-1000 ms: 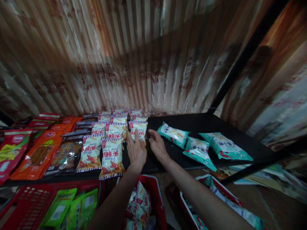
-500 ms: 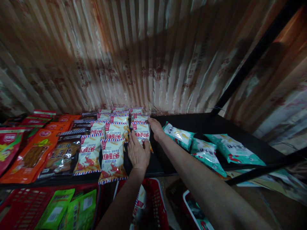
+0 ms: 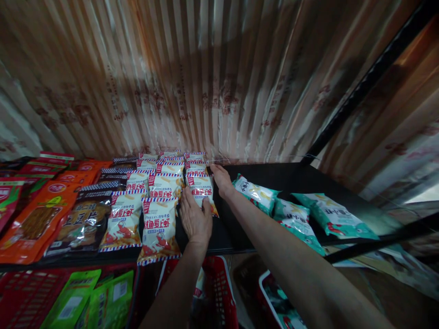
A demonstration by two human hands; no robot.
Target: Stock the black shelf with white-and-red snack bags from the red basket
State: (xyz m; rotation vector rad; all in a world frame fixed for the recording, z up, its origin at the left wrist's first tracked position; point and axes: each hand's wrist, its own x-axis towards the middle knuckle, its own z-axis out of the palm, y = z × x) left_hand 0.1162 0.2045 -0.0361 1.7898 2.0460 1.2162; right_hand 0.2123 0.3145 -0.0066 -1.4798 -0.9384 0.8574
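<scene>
My left hand [image 3: 195, 218] lies flat with fingers stretched forward, against the left edge of a white, red-lettered snack bag [image 3: 201, 188]. Its thumb overlaps the bag's lower front. On the other side, my right hand [image 3: 222, 180] has its fingers extended along the right edges of the same row. Neither hand is closed on a bag. Behind the front bag, another white snack bag [image 3: 195, 167] lies in line with it. Further left, a front white bag [image 3: 159, 228] overhangs the shelf edge slightly, with more of the same kind in rows.
Teal snack bags [image 3: 338, 215] lie on the black shelf [image 3: 236, 228] to the right. Brown potato-chip bags [image 3: 85, 219] and orange packets [image 3: 41, 221] fill the left. Below stand red baskets [image 3: 222, 283], one with green packets [image 3: 73, 297]. A black post [image 3: 356, 91] rises right, before a pleated curtain [image 3: 212, 82].
The view has shifted slightly, so the packets on the left sit a little further left. Both hands keep nearly the same place beside the row of white bags.
</scene>
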